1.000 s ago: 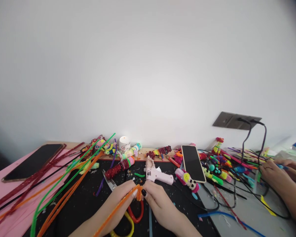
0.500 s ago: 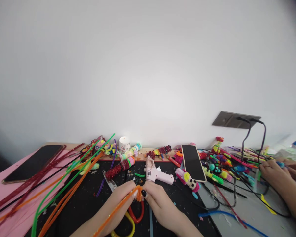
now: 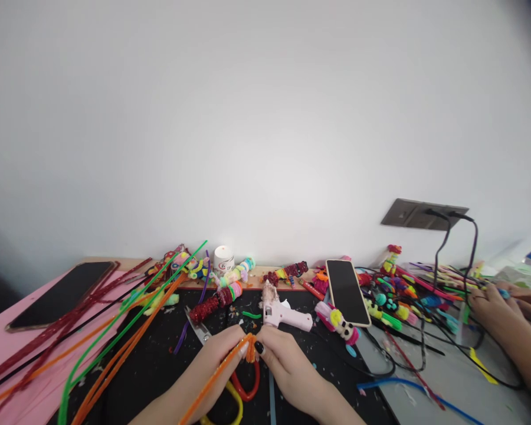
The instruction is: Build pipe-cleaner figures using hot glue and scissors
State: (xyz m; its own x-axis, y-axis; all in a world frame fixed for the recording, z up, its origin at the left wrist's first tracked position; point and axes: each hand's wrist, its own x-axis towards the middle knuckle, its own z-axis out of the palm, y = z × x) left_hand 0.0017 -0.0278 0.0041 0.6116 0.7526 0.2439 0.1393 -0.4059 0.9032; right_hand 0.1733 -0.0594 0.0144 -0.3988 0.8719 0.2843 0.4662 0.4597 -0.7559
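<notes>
Low in the middle of the view, my left hand [image 3: 212,366] and my right hand [image 3: 283,363] meet fingertip to fingertip, both pinched on an orange pipe cleaner [image 3: 216,372]. Its far end is bent into a small orange coil [image 3: 250,347] between my thumbs, and its long tail runs down to the left under my left wrist. Beneath my hands lie scissors [image 3: 236,386] with red and yellow handles on the black mat [image 3: 159,354]. A pink glue gun [image 3: 283,316] lies just beyond my fingers.
Long orange, green and red pipe cleaners [image 3: 115,336] fan out on the left beside a dark phone [image 3: 62,292] on pink paper. Another phone [image 3: 346,290], finished craft figures [image 3: 340,323] and cables fill the right. Another person's hands [image 3: 500,307] work at the right edge.
My hands and the orange pipe cleaner have barely shifted. The other person's hands at the right have moved slightly.
</notes>
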